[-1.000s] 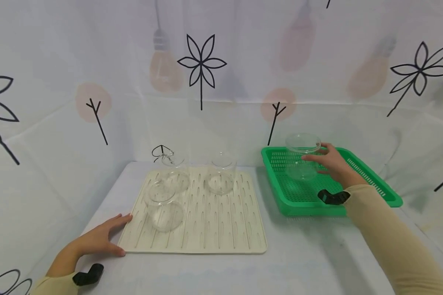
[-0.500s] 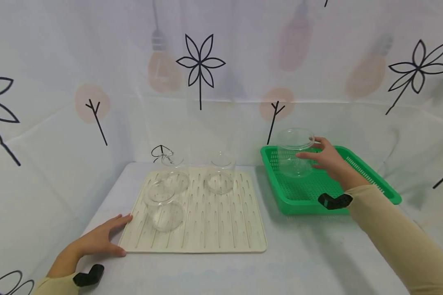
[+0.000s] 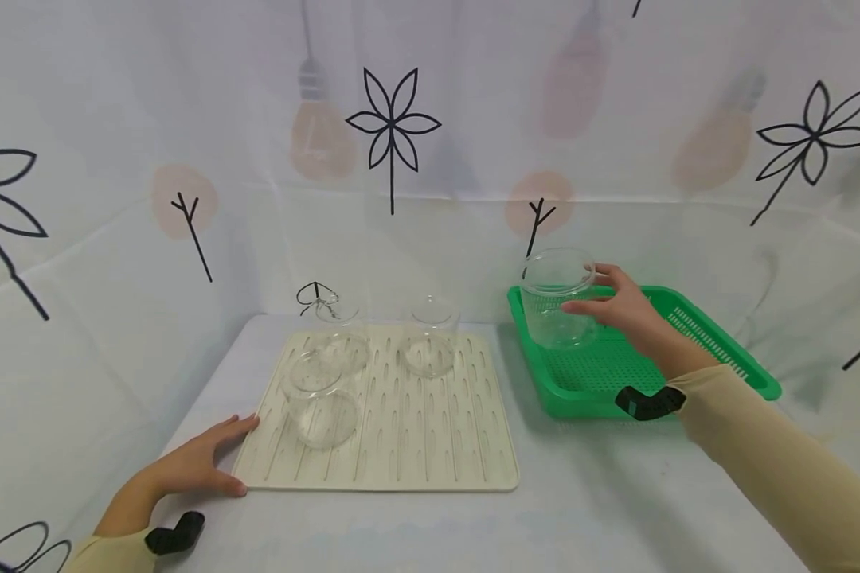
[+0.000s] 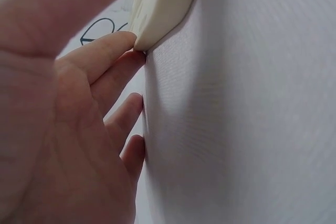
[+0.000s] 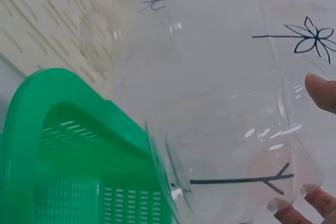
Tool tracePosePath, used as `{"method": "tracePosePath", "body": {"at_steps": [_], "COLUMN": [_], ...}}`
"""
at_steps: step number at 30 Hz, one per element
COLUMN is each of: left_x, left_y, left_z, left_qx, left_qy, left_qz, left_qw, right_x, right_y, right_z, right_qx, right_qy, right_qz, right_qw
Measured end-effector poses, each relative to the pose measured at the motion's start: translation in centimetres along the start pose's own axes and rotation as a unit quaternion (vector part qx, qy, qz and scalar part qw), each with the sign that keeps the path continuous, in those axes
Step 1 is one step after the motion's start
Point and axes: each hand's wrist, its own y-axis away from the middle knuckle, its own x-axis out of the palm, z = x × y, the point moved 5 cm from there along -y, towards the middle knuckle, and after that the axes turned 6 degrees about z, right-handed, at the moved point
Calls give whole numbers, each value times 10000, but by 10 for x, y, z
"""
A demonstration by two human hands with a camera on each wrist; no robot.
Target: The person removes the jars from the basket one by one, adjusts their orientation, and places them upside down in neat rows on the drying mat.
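My right hand [image 3: 627,310] grips a clear cup [image 3: 555,314] from its right side, thumb in front and fingers behind, holding it upright over the left part of the green basket [image 3: 580,404]. In the right wrist view the clear cup [image 5: 231,135] lies between thumb and fingertips, beside the basket rim [image 5: 52,80]. My left hand [image 3: 189,461] rests at the near left corner of the cream ridged mat [image 3: 430,446], thumb and fingers spread. Fingertips touch the mat edge [image 4: 170,11] in the left wrist view.
Three more clear cups stand on the mat: a front left cup [image 3: 322,418], a back left cup [image 3: 342,350] and a back right cup [image 3: 428,350]. A patterned white curtain [image 3: 459,255] hangs behind the white-covered table [image 3: 373,529].
My right hand has carried the clear cup leftward and slightly up, from over the basket's middle to its left edge. The left hand and the cups on the mat have stayed put.
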Motion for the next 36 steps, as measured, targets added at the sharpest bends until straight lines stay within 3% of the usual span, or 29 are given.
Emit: {"method": "tracePosePath", "body": {"at_steps": [9, 17, 21, 28, 36], "left_x": [0, -2, -5, -18, -26], "left_y": [-1, 0, -1, -2, -6], "left_z": [1, -9, -16, -39, -71], "left_qx": [-86, 163, 408, 802, 1158], "left_qy": [-89, -268, -489, -604, -529], "left_qz": [22, -15, -279, -1143, -1534], "left_qw": [9999, 9995, 9976, 9884, 9799], "right_x": [18, 33, 38, 46, 55], "right_y": [2, 1, -1, -2, 0], "right_z": [12, 16, 18, 24, 26], "right_qx": [-163, -241, -307, -457, -530], "right_qy": [255, 432, 496, 619, 644], "right_qz": [80, 162, 189, 219, 258], "right_qw": [9995, 9986, 9981, 9968, 9962]}}
